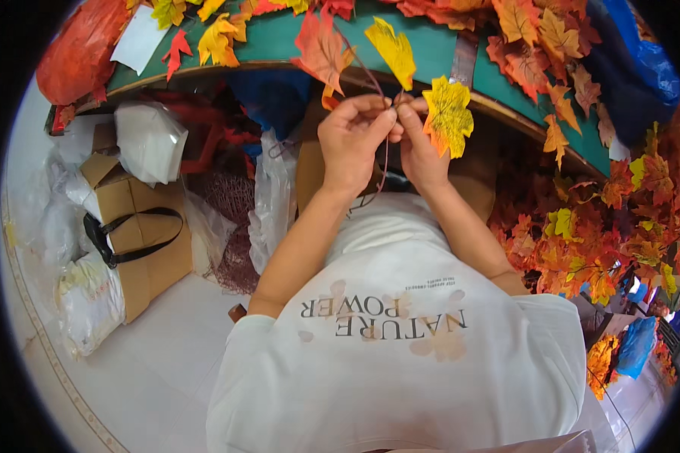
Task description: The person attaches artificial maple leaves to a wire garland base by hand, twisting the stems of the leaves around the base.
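Just in front of the green table's near edge, my left hand and my right hand meet with their fingertips pinched together. Between them is the thin brown stem of an artificial maple-leaf garland, and its loose end curves down toward my lap. A yellow leaf hangs by my right fingers, partly covering them. An orange-red leaf stands above my left hand, while another yellow leaf lies beyond the fingertips. The exact joint under my fingers is hidden.
Loose maple leaves lie on the green table. A red plastic bag is at its left end. Cardboard box and clear bags stand on the floor at left; a leaf pile fills the right.
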`<state>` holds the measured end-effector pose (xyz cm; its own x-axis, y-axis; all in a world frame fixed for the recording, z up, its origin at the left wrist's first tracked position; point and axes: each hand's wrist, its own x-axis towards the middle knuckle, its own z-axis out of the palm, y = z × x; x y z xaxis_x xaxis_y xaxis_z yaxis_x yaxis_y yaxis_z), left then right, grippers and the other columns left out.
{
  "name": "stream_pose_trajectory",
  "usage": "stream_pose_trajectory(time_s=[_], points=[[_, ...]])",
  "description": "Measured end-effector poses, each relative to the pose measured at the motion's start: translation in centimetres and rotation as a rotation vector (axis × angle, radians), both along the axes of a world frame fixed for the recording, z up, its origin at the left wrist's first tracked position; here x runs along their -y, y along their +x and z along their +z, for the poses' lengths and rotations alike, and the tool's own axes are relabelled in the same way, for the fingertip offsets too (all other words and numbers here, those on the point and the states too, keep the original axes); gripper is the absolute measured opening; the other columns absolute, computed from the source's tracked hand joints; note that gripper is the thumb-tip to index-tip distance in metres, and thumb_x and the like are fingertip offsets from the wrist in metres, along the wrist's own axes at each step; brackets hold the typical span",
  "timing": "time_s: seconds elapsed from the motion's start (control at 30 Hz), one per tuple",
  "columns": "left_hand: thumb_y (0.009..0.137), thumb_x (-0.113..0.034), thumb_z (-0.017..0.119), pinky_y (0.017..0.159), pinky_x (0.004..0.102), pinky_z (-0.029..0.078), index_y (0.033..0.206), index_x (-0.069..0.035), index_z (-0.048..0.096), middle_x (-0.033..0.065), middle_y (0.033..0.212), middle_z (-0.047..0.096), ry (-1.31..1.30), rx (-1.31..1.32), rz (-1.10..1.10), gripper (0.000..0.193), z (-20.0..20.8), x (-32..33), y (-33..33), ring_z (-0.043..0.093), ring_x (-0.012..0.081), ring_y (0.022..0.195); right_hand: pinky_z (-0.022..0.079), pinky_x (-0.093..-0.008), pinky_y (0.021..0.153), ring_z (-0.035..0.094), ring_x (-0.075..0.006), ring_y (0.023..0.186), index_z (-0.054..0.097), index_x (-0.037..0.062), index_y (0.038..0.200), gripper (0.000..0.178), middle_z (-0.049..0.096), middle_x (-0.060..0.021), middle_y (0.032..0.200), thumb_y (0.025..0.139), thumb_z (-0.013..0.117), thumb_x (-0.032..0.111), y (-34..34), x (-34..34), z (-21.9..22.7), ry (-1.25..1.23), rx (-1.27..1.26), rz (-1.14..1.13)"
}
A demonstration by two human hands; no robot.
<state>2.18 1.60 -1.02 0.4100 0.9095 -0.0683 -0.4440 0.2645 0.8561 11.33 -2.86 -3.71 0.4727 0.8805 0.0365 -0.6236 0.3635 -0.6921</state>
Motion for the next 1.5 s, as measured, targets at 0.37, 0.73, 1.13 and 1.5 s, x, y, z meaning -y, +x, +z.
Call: stream_pose_trajectory(time_s=[0.37,0.73,1.13,1.5], points=[[0.087,-0.002,0.058,0.062,0.0233,0.053,0.099,-0.002,0.054,0.0058,0.092,0.059,0.072,-0.002,0.053,0.012,0.5,0.7,0.2,0.060,0.0106,0.073,0.047,-0.0238,0.071,0.056,-0.0108,0.084,0.055,0.0011,0.096,0.009,0.057,-0.0080,0.098,0.089,0.058,0.007,-0.1,-0.2,-0.6,-0.007,0.240,-0.138],[0.087,-0.002,0.057,0.055,0.0212,0.050,0.096,-0.002,0.052,0.0037,0.083,0.057,0.143,-0.042,0.083,0.010,0.6,0.3,0.0,0.055,0.0078,0.065,0.044,-0.0229,0.057,0.050,-0.0085,0.069,0.050,0.0046,0.098,0.006,0.053,-0.0095,0.104,0.092,0.052,0.005,-0.3,-0.3,-0.1,0.048,0.125,0.073],[0.086,0.002,0.058,0.053,0.0219,0.049,0.093,0.001,0.054,0.0054,0.076,0.059,0.136,-0.094,0.107,0.008,-0.3,0.7,0.2,0.056,0.0086,0.061,0.037,-0.0203,0.050,0.044,-0.0058,0.061,0.048,0.0074,0.099,0.007,0.055,-0.0073,0.099,0.092,0.051,0.005,-0.8,-0.5,-1.1,-0.041,0.124,-0.002],[0.086,0.000,0.058,0.073,0.0265,0.055,0.105,0.006,0.056,0.0102,0.095,0.063,0.053,-0.083,-0.159,0.020,1.9,-0.1,-1.4,0.063,0.0142,0.079,0.046,-0.0227,0.075,0.057,-0.0108,0.085,0.054,0.0026,0.097,0.012,0.062,-0.0068,0.094,0.092,0.055,0.013,-0.7,0.0,-0.2,-0.052,0.009,-0.017]])
